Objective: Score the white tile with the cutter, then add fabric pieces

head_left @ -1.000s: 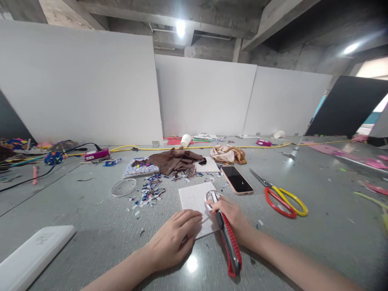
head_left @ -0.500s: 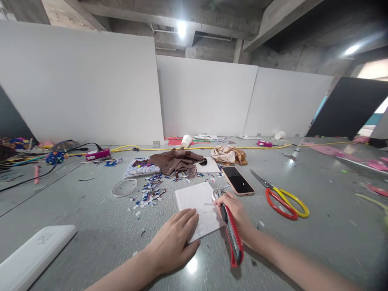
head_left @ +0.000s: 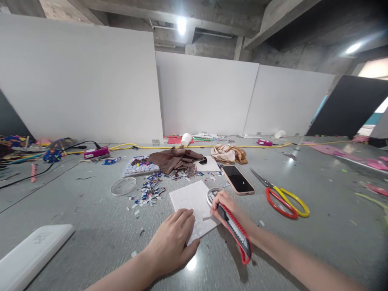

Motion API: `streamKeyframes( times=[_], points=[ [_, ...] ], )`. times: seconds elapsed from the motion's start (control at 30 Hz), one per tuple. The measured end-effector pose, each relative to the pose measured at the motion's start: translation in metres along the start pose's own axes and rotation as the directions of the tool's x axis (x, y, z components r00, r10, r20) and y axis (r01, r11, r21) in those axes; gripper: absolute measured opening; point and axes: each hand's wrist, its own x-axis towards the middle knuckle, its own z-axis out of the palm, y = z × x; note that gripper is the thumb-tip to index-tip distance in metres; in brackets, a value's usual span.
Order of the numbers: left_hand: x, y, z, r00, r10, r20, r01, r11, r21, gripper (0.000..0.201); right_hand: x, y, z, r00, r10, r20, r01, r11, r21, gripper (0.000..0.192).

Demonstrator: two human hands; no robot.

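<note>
A grey table (head_left: 91, 226) is strewn with a brown cloth (head_left: 174, 159), red-and-yellow scissors (head_left: 281, 197), a dark phone (head_left: 238, 179) and coloured paper scraps (head_left: 150, 190), and near its front edge a white sheet (head_left: 190, 202) is laid flat. The sheet's near corner is pressed down by the left hand (head_left: 172, 244), palm flat and fingers spread, nothing being gripped. A red utility knife (head_left: 238, 232) is clasped by the closed right hand (head_left: 224, 206), its tip set at the sheet's right edge, just beside a clear tape ring (head_left: 212, 193).
</note>
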Motion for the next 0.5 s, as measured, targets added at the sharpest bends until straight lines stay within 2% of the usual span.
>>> streamKeyframes(
  times=[0.3, 0.5],
  points=[
    [0.0015, 0.0014, -0.0024, 0.999, -0.011, 0.047, 0.011, 1.000, -0.008, 0.022, 0.0015, 0.0000, -0.0009, 0.994, 0.046, 0.100, -0.052, 0.997, 0.063, 0.010],
    [0.0011, 0.0014, -0.0022, 1.000, -0.005, 0.017, 0.006, 1.000, -0.025, 0.021, 0.0019, -0.0056, -0.0050, 0.980, 0.095, 0.177, -0.117, 0.986, 0.119, 0.016]
  ],
)
